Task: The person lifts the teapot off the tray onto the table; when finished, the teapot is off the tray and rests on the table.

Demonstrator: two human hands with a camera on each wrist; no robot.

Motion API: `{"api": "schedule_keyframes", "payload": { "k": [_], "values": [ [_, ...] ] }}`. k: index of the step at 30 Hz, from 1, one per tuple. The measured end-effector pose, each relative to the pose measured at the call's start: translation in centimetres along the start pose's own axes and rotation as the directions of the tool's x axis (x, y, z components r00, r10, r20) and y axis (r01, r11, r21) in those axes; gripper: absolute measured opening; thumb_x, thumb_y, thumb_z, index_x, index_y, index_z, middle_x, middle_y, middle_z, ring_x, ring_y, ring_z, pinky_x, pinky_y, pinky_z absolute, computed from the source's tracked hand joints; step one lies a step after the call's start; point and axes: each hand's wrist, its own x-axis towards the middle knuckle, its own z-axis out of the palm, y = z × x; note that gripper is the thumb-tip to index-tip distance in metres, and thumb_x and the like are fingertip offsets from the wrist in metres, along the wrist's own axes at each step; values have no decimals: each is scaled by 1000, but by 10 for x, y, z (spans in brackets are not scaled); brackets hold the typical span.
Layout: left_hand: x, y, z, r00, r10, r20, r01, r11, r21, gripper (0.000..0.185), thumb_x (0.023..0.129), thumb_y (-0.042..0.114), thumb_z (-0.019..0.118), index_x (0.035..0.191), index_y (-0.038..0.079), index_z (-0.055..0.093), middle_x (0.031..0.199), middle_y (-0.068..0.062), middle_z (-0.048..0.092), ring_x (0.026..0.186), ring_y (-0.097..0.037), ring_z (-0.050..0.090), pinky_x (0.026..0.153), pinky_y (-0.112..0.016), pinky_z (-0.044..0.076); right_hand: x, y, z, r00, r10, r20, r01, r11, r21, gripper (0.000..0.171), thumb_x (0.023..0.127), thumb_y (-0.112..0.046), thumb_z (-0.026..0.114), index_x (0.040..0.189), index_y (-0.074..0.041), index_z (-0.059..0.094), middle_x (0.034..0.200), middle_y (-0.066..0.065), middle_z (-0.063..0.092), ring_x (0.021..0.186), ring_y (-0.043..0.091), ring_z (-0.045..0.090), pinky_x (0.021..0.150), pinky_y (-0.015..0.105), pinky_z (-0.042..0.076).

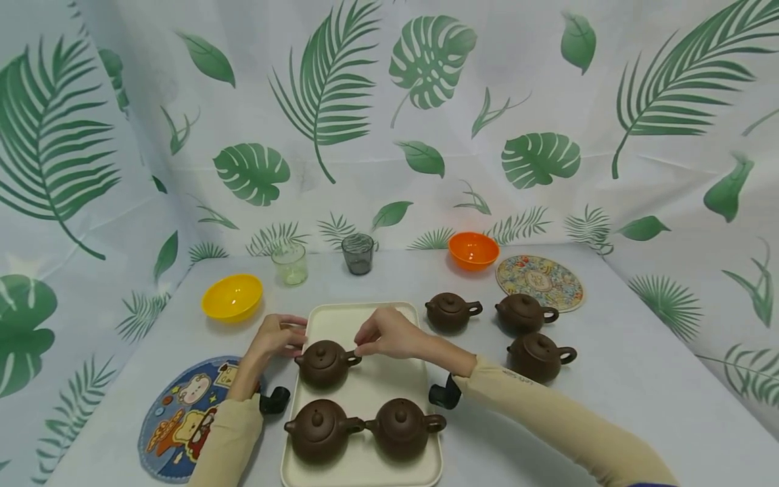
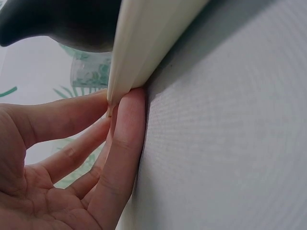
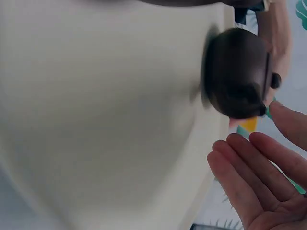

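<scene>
A dark brown teapot stands on the cream tray, spout to the left and handle to the right. Beside that handle is my right hand; in the right wrist view its thumb lies close to the teapot and the other fingers are spread, holding nothing. My left hand touches the outer left edge of the tray with nearly straight fingers; the left wrist view shows the fingertips against the tray's side. Two more teapots, a left one and a right one, sit at the tray's near end.
Right of the tray stand three teapots. Farther back are a yellow bowl, a green glass, a grey glass, an orange bowl and a patterned round mat. A blue cartoon mat lies left.
</scene>
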Motion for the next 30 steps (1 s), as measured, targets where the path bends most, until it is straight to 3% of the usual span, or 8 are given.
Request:
{"api": "schedule_keyframes", "payload": {
  "k": [9,18,24,30],
  "values": [
    [0,0,1,1000,-4,-2,4,1000,4,41,82,-3,65,122,-9,58,102,-21,66,69,-13,64,59,-28,58,6,-4,17,999,-17,31,18,1000,-22,8,81,-10,76,86,-5,78,77,2,74,64,2,65,59,15,52],
    [-1,0,1,1000,9,3,-9,1000,-5,41,82,-4,65,122,-9,57,104,-23,66,69,-14,65,58,-28,58,5,-7,18,1000,8,2,-8,1000,-17,9,81,-8,75,88,-2,77,78,6,74,63,8,67,56,15,52],
    [-2,-1,1,1000,9,4,-9,1000,-10,41,82,-4,65,122,-10,57,101,-23,67,69,-15,66,59,-30,59,0,-4,8,999,-36,-27,35,999,-18,8,82,-6,74,87,-2,78,79,6,74,67,7,68,57,15,52],
    [0,0,1,1000,-15,-11,15,1000,-5,39,83,-3,65,121,-8,59,99,-20,68,67,-14,65,59,-29,59,-22,10,-19,1000,-20,-14,21,999,30,9,84,-6,72,90,-2,78,79,3,74,69,1,64,59,18,53]
  ]
}}
